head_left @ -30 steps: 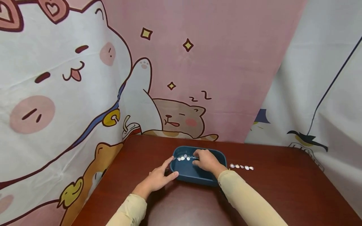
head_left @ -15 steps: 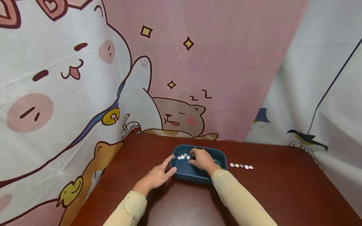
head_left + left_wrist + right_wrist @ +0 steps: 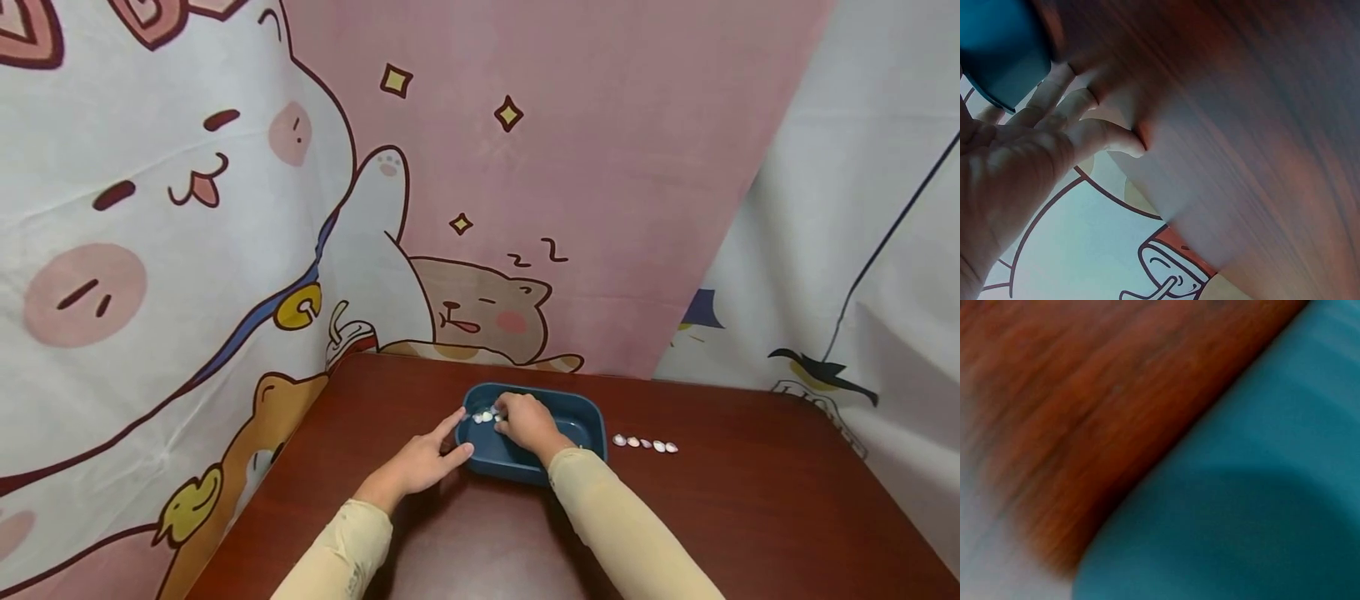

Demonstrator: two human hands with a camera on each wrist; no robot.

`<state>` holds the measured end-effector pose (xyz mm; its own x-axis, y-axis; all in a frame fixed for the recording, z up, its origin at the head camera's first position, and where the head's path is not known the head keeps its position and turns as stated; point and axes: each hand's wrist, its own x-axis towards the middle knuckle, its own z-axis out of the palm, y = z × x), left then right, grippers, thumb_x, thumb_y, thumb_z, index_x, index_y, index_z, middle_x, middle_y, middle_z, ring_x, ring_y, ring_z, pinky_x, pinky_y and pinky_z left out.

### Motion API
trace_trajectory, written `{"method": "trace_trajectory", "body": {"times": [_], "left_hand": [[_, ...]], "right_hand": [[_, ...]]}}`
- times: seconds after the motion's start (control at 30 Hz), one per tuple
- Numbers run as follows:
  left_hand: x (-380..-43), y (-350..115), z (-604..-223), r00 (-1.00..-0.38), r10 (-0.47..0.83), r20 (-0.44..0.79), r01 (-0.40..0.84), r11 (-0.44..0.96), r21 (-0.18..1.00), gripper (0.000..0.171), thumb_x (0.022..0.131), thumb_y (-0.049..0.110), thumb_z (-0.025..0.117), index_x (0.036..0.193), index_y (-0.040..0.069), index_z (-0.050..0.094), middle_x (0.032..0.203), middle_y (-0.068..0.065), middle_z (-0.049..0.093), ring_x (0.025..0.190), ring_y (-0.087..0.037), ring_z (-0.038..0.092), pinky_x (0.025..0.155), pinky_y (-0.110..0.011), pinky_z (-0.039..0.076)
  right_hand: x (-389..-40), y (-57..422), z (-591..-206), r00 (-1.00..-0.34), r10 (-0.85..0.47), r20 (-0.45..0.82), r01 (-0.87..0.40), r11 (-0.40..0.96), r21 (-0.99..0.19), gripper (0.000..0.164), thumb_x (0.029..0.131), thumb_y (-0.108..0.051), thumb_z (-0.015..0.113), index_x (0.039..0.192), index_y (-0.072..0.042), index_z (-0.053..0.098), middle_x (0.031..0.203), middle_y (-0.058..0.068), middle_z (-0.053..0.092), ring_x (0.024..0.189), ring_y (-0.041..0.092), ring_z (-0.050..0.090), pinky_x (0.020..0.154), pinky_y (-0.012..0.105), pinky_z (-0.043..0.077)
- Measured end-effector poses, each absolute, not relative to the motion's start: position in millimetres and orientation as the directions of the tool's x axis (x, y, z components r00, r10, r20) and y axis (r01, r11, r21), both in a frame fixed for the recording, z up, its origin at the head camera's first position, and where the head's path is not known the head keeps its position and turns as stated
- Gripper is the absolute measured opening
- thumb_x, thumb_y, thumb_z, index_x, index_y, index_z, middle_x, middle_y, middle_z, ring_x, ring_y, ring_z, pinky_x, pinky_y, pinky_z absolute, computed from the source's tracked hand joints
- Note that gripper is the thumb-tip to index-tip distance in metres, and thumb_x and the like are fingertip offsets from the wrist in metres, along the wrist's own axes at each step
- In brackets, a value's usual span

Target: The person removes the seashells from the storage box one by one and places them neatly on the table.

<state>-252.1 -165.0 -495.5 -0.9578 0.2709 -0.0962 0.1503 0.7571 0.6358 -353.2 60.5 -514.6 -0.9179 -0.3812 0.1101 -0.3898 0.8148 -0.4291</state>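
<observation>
The right hand [image 3: 528, 423] reaches down into a blue tub [image 3: 491, 447], its fingers bent and their tips at a small cluster of whitish pieces [image 3: 487, 416]; whether it pinches one cannot be told. The left hand [image 3: 422, 461] is spread at the tub's left end, thumb and forefinger well apart. The tub sits on the counter [image 3: 750, 492], its long axis running left to right, the right end angled slightly nearer the person. It is a smooth, plastic-looking rounded rectangle with low walls. The pieces inside lie near its left end; they are small, rounded, pale and shell-like. Just beyond the tub's right end, a row of five similar pieces [image 3: 646, 443] runs roughly in line with that long axis. The counter is glossy, reddish-brown and wood-grained. Cream sleeves [image 3: 630, 525] cover the forearms, and behind hangs a creased pink-and-white cloth [image 3: 600, 167] printed with cartoon cats.
</observation>
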Motion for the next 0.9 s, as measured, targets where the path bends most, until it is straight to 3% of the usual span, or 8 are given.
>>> {"method": "trace_trajectory", "body": {"times": [0.43,0.63,0.9], "left_hand": [[-245.7,-160.2,-492.0,-0.958,0.266,-0.110,0.128,0.735,0.666,0.078,0.106,0.061,0.056,0.172,0.032,0.024,0.158,-0.024,0.055,0.139,-0.044,0.060,0.113,-0.068,0.046],[-247.0,-161.1,-492.3,-0.959,0.262,-0.105,0.128,0.736,0.665,0.080,0.105,0.063,0.056,0.171,0.032,0.025,0.159,-0.024,0.054,0.141,-0.045,0.059,0.113,-0.069,0.046],[-248.5,-163.1,-494.9,-0.963,0.250,-0.098,0.127,0.747,0.653,0.081,0.104,0.065,0.056,0.171,0.032,0.026,0.157,-0.024,0.057,0.139,-0.046,0.060,0.113,-0.070,0.045]], "right_hand": [[-353.4,55.2,-512.4,-0.909,-0.411,0.064,-0.399,0.819,-0.412,0.005,0.094,-0.011,0.082,0.099,-0.012,0.081,0.094,0.002,0.077,0.082,0.016,0.066,0.090,0.043,0.062],[-347.7,58.7,-505.0,-0.892,-0.451,-0.004,-0.406,0.807,-0.428,0.011,0.093,-0.007,0.082,0.086,-0.013,0.076,0.079,-0.002,0.066,0.073,0.016,0.057,0.078,0.036,0.056],[-337.9,68.2,-499.3,-0.868,-0.496,-0.021,-0.440,0.790,-0.427,0.007,0.094,-0.009,0.081,0.101,-0.009,0.080,0.095,0.002,0.076,0.084,0.017,0.065,0.089,0.043,0.062]]}}
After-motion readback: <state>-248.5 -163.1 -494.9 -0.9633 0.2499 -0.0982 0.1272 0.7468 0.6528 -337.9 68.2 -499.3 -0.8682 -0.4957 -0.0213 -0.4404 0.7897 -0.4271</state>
